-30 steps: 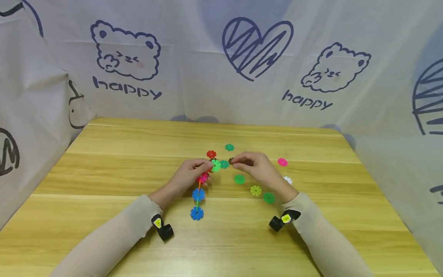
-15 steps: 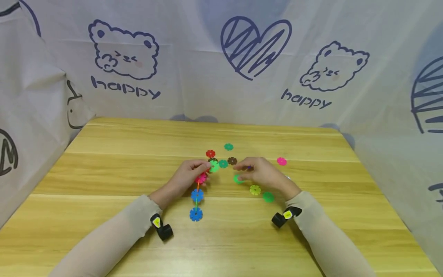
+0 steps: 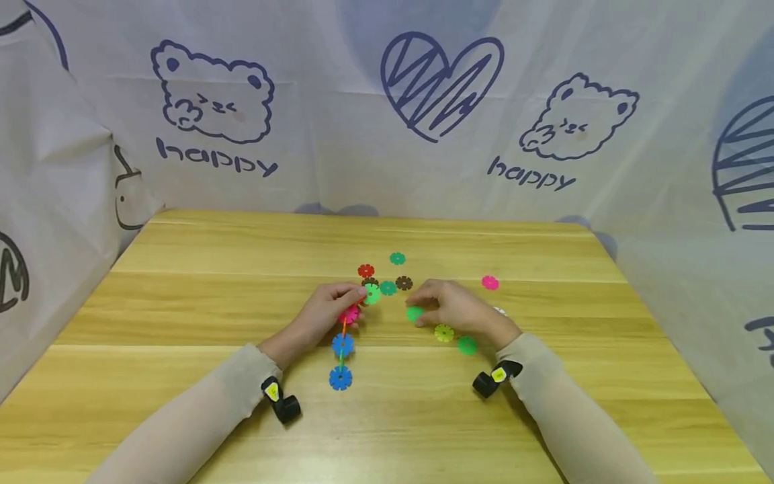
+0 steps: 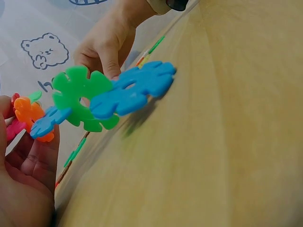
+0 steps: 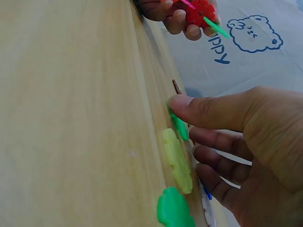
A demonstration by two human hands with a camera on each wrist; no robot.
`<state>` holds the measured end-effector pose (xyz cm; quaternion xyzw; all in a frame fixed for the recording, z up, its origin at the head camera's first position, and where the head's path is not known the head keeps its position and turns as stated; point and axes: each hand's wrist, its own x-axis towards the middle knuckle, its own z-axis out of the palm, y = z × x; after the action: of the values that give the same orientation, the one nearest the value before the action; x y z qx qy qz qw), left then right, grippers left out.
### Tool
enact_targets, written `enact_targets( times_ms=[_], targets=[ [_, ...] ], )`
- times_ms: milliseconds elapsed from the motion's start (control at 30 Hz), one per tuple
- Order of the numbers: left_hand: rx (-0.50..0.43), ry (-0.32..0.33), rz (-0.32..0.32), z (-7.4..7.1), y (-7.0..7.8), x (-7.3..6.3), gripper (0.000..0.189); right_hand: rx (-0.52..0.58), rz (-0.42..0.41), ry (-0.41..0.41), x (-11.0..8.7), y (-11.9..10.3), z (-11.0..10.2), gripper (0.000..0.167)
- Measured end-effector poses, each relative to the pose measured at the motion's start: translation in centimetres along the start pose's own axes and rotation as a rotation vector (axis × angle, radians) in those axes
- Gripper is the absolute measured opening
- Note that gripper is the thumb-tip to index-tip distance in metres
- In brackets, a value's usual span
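Observation:
My left hand (image 3: pixel 323 312) grips a chain of interlocking plastic snowflake discs. A light green disc (image 3: pixel 371 293) shows at its fingertips, and a red disc (image 5: pixel 201 13) appears in the right wrist view. The chain hangs down through a pink disc (image 3: pixel 349 313) to a blue disc (image 3: pixel 342 345) and the end blue disc (image 3: pixel 340 378). In the left wrist view, a green disc (image 4: pixel 71 90) links two blue ones. My right hand (image 3: pixel 456 309) is low over the table, thumb and index finger at either side of a flat green disc (image 3: pixel 414 314).
Loose discs lie around the hands: red (image 3: pixel 365 270), brown (image 3: pixel 404 283), teal (image 3: pixel 388 288), another teal (image 3: pixel 397 258), pink (image 3: pixel 490 282), yellow (image 3: pixel 444 333) and green (image 3: pixel 467 345). A white disc (image 3: pixel 500 311) is partly hidden behind the right hand. A printed cloth (image 3: pixel 338 134) stands behind the wooden table (image 3: pixel 242 249).
My right hand has moved from the brown disc toward me to the green disc, its thumb and fingers now around it. My left hand keeps its grip on the chain, nearly still.

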<state>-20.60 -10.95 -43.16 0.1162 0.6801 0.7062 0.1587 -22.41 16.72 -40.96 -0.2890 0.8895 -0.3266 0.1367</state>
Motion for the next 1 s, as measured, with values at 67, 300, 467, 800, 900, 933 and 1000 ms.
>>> enact_targets(
  times_ms=[67, 300, 467, 800, 900, 933, 1000],
  targets=[
    [0.002, 0.001, -0.002, 0.03, 0.03, -0.06, 0.031, -0.033, -0.013, -0.002, 0.02, 0.03, 0.09, 0.039],
    [-0.007, -0.002, -0.007, 0.09, 0.07, -0.13, 0.032, -0.103, -0.037, 0.006, 0.18, 0.26, 0.26, 0.031],
    [0.002, -0.003, 0.002, 0.11, -0.02, -0.08, 0.032, -0.122, -0.019, 0.01, 0.21, 0.31, 0.37, 0.027],
    [-0.024, -0.005, 0.004, 0.18, -0.12, 0.03, 0.03, -0.082, 0.005, 0.014, 0.13, -0.06, 0.32, 0.025],
    [-0.025, -0.004, 0.001, 0.16, -0.17, 0.05, 0.031, -0.089, 0.003, 0.003, 0.15, -0.03, 0.17, 0.029],
    [-0.023, -0.004, 0.0, 0.15, -0.18, 0.05, 0.031, -0.095, 0.002, 0.0, 0.17, -0.05, 0.12, 0.031],
    [-0.018, -0.003, -0.002, 0.13, -0.22, 0.06, 0.031, -0.099, -0.007, -0.009, 0.1, -0.08, -0.04, 0.032]
  ],
)
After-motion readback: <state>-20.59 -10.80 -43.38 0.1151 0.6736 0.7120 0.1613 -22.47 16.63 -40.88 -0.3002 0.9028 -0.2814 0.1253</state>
